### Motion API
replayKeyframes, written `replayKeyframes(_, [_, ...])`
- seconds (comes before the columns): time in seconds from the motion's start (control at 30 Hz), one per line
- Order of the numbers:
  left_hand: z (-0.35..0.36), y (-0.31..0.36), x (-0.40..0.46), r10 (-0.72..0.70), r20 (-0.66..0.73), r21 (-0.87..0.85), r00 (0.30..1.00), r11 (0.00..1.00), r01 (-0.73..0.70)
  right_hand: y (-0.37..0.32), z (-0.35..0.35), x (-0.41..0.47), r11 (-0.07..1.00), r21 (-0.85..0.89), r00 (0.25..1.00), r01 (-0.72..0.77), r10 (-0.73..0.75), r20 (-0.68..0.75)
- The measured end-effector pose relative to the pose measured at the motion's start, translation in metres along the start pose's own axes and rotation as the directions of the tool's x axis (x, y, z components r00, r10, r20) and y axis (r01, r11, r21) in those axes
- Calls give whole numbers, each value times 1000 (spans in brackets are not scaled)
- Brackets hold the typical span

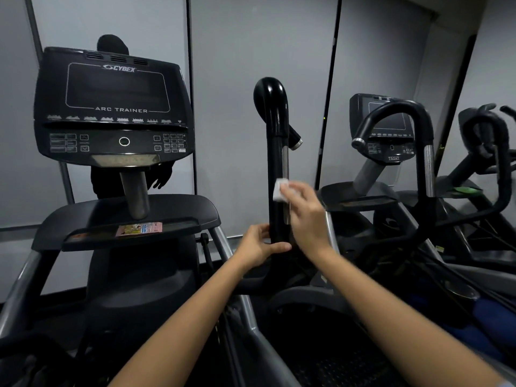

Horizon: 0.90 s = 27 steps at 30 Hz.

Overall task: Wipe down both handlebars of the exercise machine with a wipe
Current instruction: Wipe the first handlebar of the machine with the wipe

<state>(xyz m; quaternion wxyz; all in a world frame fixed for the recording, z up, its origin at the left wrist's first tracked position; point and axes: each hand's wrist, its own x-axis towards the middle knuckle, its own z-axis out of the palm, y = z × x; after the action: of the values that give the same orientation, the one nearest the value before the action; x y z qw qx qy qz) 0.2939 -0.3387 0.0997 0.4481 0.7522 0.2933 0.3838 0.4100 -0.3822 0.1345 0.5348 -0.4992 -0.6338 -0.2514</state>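
Your right hand (305, 216) presses a small white wipe (280, 190) against the upright black handlebar (276, 163) in the middle of the scene, about halfway up the straight shaft, beside the metal strip (285, 169) that runs along its right edge. The fingers of that hand are blurred, so you can tell they hold the wipe to the bar, but not exactly how each one lies. Your left hand (258, 244) grips the same handlebar lower down, thumb and fingers curled round its bottom end, just below and left of the right hand. To the left stands the console (111, 107) marked ARC TRAINER, with a tray (83, 219) under it holding a pink card (139, 229). Another machine's curved handlebar (396, 113) rises at the right, farther off.
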Motion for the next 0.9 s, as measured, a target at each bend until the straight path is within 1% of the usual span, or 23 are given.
replayKeyframes(0.1, [2,1,-2,35,-15,17,999,999,-35,-10,3,65,992,65,992,-106,111,-66])
replayKeyframes(0.17, [2,0,-2,45,-27,16,999,999,-44,-12,5,76,989,103,990,-109,118,-81])
replayKeyframes(0.23, [2,1,-3,38,-24,18,999,999,-38,-9,8,49,990,101,990,-102,111,-86])
replayKeyframes(0.3, [2,2,-3,29,-10,4,1000,1000,-28,-3,10,0,987,108,989,-117,126,-76])
replayKeyframes(0.4, [1,3,-2,0,-3,16,1000,1000,0,2,9,-55,962,169,975,-215,221,-16])
replayKeyframes(0.47, [1,3,-1,-19,0,21,1000,1000,19,-2,7,-50,939,217,960,-265,279,-35])
replayKeyframes(0.53, [1,4,-2,-46,6,2,999,999,46,-10,6,-16,920,252,942,-300,328,-74])
replayKeyframes(0.63, [2,5,-3,-24,6,42,1000,999,23,-18,2,50,918,264,939,-295,330,-98])
replayKeyframes(0.7, [2,6,-3,-25,2,50,1000,998,25,-17,2,73,900,286,926,-331,367,-84])
replayKeyframes(0.77, [2,6,-4,-49,1,32,999,998,49,-16,4,64,887,296,914,-355,396,-90])
replayKeyframes(0.83, [2,5,-4,-54,-2,14,999,998,54,-12,10,34,876,287,901,-387,425,-85])
replayKeyframes(0.9, [1,5,-3,-34,-3,40,999,999,34,-7,13,5,856,289,888,-428,458,-44])
